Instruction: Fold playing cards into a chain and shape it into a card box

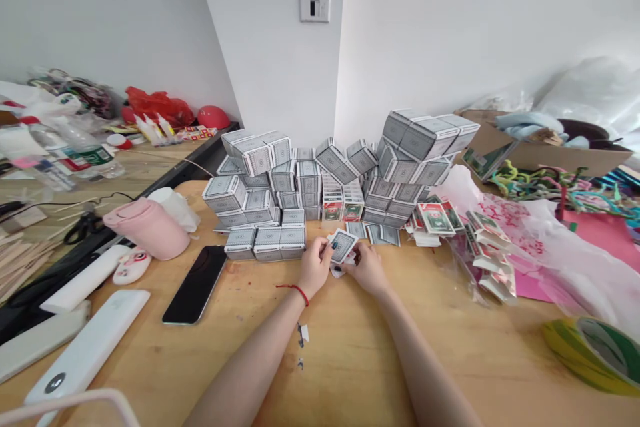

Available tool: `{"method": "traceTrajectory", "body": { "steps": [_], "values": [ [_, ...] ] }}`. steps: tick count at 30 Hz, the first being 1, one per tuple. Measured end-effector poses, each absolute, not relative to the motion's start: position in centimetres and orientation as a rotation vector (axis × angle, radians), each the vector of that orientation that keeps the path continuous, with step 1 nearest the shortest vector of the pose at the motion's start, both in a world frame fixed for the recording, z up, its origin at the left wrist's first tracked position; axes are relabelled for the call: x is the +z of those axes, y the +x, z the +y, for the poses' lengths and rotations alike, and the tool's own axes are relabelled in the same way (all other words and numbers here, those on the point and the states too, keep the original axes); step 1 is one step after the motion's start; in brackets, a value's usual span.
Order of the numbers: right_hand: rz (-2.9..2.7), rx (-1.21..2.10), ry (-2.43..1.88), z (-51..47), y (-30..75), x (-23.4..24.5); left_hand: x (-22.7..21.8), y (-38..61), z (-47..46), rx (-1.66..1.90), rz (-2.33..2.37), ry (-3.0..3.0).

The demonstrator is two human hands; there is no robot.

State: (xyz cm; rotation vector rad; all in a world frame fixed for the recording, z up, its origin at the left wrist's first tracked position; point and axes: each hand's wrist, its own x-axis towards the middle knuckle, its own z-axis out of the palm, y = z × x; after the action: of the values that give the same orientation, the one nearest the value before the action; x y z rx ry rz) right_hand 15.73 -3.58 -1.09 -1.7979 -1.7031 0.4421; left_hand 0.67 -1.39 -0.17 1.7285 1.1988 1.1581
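My left hand (315,265) and my right hand (366,268) meet at the middle of the wooden table (350,360), fingers closed around one small patterned card box (343,245) that is tilted up between them. A red string circles my left wrist. Just behind my hands rises a pile of several stacked grey patterned card boxes (280,193), with a taller stack (420,147) to the right. Flat unfolded box blanks (440,217) with red and green print lie to the right of my right hand.
A black phone (196,283) lies left of my hands, beside a pink pouch (149,227) and white power banks (90,347). A clear plastic bag (540,240) and more blanks (493,267) lie right. A tape roll (595,353) sits at the near right corner. Water bottles (75,150) stand far left.
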Motion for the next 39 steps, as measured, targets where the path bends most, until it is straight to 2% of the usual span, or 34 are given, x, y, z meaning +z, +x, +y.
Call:
{"method": "traceTrajectory", "body": {
  "steps": [12,16,22,25,33,39],
  "values": [
    [-1.317,0.685,-1.609,-3.8,16.7,-1.5,-0.2,0.6,-1.6,1.25,1.23,1.696],
    [-1.133,0.793,-1.421,-4.0,16.6,-1.1,0.6,0.6,-2.1,1.307,1.254,1.845],
    [-1.063,1.234,-1.123,-4.6,15.5,-0.3,1.3,0.8,-2.4,1.255,1.153,2.086],
    [-1.046,1.336,-1.087,-4.6,15.4,-0.1,1.3,0.9,-2.4,1.147,1.127,2.108],
    [-1.076,1.346,-1.1,-4.3,15.7,-0.5,0.7,1.0,-2.2,1.109,1.044,2.134],
    [-1.088,1.215,-1.233,-4.1,15.9,-0.9,0.2,1.1,-2.2,1.246,1.128,2.049]
  ]
}}
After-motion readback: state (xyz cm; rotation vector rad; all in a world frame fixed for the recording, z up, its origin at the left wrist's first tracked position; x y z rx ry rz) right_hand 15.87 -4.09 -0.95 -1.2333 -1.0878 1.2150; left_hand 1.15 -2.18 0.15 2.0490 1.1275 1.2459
